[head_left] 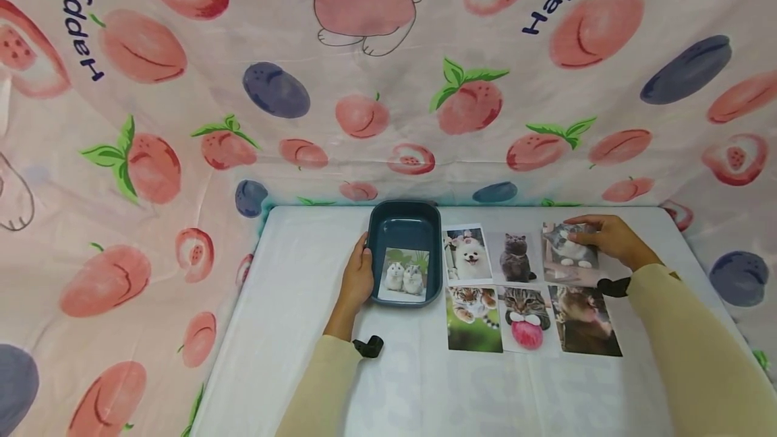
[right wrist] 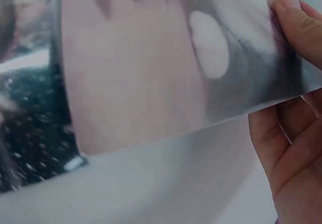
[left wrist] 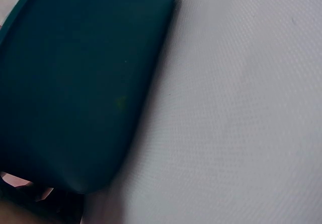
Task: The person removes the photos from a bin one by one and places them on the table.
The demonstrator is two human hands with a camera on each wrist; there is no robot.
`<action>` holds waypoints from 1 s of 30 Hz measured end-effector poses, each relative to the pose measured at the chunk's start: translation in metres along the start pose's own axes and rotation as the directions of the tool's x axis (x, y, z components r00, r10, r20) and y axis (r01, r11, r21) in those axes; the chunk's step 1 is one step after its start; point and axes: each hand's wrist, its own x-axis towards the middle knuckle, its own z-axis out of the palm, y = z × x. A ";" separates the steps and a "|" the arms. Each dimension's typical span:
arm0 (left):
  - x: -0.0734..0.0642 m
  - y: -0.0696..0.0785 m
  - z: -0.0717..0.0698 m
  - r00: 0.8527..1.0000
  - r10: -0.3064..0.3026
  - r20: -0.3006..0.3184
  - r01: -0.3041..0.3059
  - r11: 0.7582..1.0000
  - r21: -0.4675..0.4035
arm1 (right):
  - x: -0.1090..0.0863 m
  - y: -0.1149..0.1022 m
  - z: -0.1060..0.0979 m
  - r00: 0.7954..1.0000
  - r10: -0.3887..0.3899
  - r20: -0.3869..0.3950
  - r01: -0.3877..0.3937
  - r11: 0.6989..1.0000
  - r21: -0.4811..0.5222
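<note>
My left hand [head_left: 357, 276] grips the left side of a dark teal rectangular dish [head_left: 403, 226]. In the left wrist view the dish's outer wall [left wrist: 85, 83] fills the left, and most of that hand is hidden. Inside the dish lies a photo card of two hamsters [head_left: 405, 275]. At the back right, my right hand [head_left: 616, 241] pinches a photo card of a grey and white cat [head_left: 555, 256]. In the right wrist view, the thumb is on top of this card [right wrist: 136, 83] and the other fingers are beneath it; its near edge is raised off the table.
Beside the dish are photo cards of a white dog [head_left: 470, 258], a dark grey cat [head_left: 516, 258], a tiger cub [head_left: 475, 322], a tabby cat with a pink ball [head_left: 526, 319] and a brown animal [head_left: 585, 322]. The white table [head_left: 291, 255] meets a fruit-print cloth [head_left: 376, 73].
</note>
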 end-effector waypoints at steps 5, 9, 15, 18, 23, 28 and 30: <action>0.001 0.000 0.000 1.000 0.000 0.000 0.000 1.000 0.001 | 0.005 0.004 0.007 1.000 0.002 -0.023 -0.003 0.999 -0.041; 0.002 -0.001 0.000 1.000 0.017 -0.006 -0.017 1.000 -0.012 | 0.006 0.000 0.012 0.999 0.024 -0.040 -0.025 0.999 -0.039; 0.002 -0.001 0.000 1.000 0.019 -0.006 -0.019 1.000 -0.018 | 0.008 -0.003 0.020 0.999 0.005 -0.044 -0.008 0.998 -0.059; 0.002 0.000 -0.001 1.000 0.019 -0.004 -0.020 1.000 -0.017 | 0.009 -0.002 0.023 0.998 -0.007 -0.058 0.003 0.997 -0.078; 0.002 -0.002 -0.001 1.000 0.013 -0.001 -0.013 1.000 -0.015 | 0.008 -0.002 0.027 0.998 -0.007 -0.065 0.000 0.995 -0.096; 0.002 -0.002 -0.001 1.000 0.009 -0.001 -0.009 1.000 -0.020 | 0.009 -0.002 0.027 0.998 -0.004 -0.065 -0.004 0.993 -0.117; 0.001 -0.002 -0.001 1.000 0.007 -0.002 -0.008 1.000 -0.020 | 0.008 -0.003 0.027 0.998 -0.004 -0.065 -0.005 0.992 -0.123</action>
